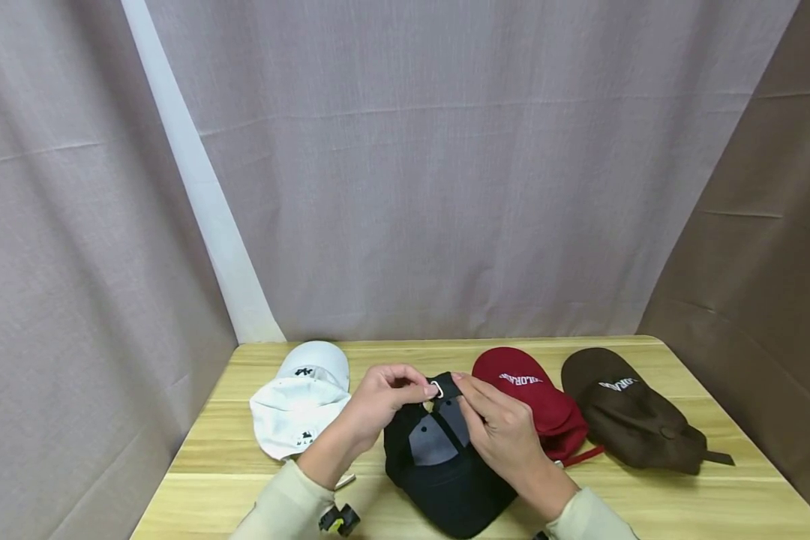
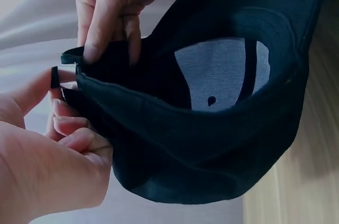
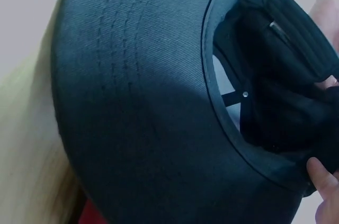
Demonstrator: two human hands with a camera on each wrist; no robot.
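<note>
A black baseball cap (image 1: 455,495) is held with its brim toward me and its hollow inside showing. My left hand (image 1: 381,401) pinches the end of its back strap beside a pale metal buckle (image 1: 436,390). The right hand (image 1: 502,427) grips the strap (image 1: 451,386) and rear edge from the other side. In the left wrist view, the left fingers (image 2: 74,126) are curled at the buckle, and light lining (image 2: 204,73) shows inside the crown. The brim (image 3: 137,91) fills much of the right wrist view, where part of the right hand is out of frame.
On the wooden table (image 1: 202,457), a white cap (image 1: 293,412) lies to the left. A red cap (image 1: 533,397) and a dark brown cap (image 1: 637,420) lie to the right. Grey curtains (image 1: 445,187) hang behind and along both sides.
</note>
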